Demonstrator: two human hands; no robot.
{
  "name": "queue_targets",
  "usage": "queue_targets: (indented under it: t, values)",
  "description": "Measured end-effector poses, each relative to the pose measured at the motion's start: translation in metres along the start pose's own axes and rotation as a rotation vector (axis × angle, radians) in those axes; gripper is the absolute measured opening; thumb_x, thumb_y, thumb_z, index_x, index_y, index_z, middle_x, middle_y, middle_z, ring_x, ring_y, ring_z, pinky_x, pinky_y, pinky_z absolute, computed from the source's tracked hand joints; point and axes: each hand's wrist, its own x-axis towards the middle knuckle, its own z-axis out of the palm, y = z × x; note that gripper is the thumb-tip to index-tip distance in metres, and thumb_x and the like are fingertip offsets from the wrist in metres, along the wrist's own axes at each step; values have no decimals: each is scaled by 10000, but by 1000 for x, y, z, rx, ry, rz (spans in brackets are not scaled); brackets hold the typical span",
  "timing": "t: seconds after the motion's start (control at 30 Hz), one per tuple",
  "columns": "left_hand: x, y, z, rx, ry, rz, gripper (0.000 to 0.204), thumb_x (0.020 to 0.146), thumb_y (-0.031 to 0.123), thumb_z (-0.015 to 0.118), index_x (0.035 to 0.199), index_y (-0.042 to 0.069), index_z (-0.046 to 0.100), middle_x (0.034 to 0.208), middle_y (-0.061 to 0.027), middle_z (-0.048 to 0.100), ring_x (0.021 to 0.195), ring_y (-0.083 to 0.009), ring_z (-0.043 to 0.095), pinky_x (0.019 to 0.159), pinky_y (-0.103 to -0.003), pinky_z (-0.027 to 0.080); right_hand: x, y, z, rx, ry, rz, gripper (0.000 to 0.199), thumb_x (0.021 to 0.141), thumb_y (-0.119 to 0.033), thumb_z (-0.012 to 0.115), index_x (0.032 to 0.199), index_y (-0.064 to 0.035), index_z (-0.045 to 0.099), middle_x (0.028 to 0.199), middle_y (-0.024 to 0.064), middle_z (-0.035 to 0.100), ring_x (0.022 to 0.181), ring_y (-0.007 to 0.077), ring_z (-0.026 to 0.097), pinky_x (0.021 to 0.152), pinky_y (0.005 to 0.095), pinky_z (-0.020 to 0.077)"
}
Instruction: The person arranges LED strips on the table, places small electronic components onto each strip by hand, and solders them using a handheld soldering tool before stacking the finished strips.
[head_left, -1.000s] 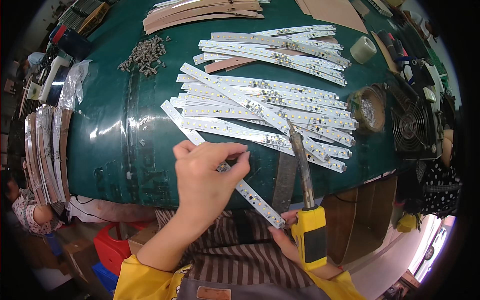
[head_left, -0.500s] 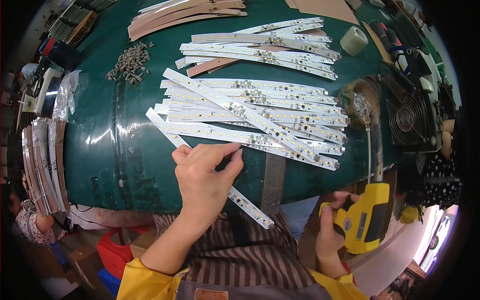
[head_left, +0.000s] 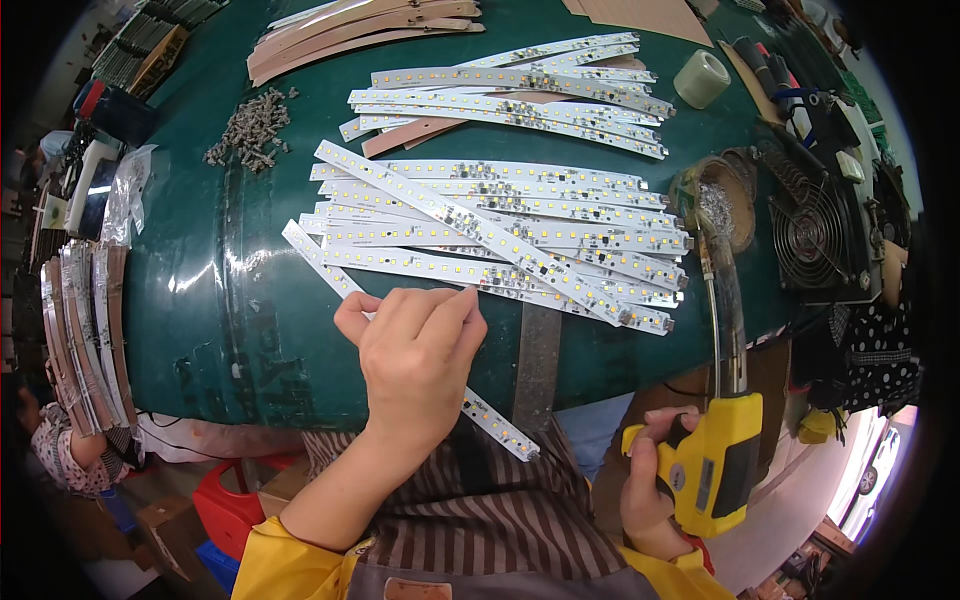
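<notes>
My left hand [head_left: 415, 350] is closed, its fingers pressed together above the near edge of the pile of white LED strips [head_left: 480, 225]. Whatever its fingertips may pinch is hidden. A single LED strip [head_left: 503, 427] passes slantwise beneath this hand, both its ends showing. My right hand [head_left: 648, 490] is wrapped round the grip of a yellow soldering gun [head_left: 728, 465]. The gun's long metal barrel points up and away, its front end by a round brown dish [head_left: 742, 195] with silvery bits in it.
Small metal parts [head_left: 252, 128] lie heaped at the far left. More LED strips [head_left: 505, 105] and curved tan strips [head_left: 350, 40] sit farther back. A white roll [head_left: 702, 80] stands far right, near a black fan [head_left: 806, 234]. Stacked strips [head_left: 85, 330] line the left edge.
The soldering gun's barrel has tilted left, its front end moving to the dish, and my right hand has lowered slightly. My left hand has rolled, turning its knuckles up and hiding the fingertips.
</notes>
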Motion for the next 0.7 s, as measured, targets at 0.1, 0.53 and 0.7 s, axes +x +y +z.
queue_targets:
  t: [0.1,0.53,0.7]
  values:
    - [-2,0,0,-1,-8,8,150,715,65,754,840,95,677,778,39,650,725,-138,598,805,-389,309,2,-6,-3,-68,-104,-14,352,887,-31,574,1179,-58,379,1073,99,539,849,147,574,752,250,461]
    - [-11,-4,-10,-137,-5,-135,172,678,49,782,780,132,671,717,47,660,649,-125,585,759,-336,306,-27,36,1,-1,-229,30,258,674,-69,701,926,-22,682,888,138,666,733,278,663,665,339,531]
    - [-11,-5,-10,-163,-1,-133,171,679,53,783,781,130,669,713,41,655,648,-126,584,750,-338,304,-24,34,5,-108,-288,-27,256,667,-83,726,916,-35,687,832,110,654,703,274,658,606,327,525]
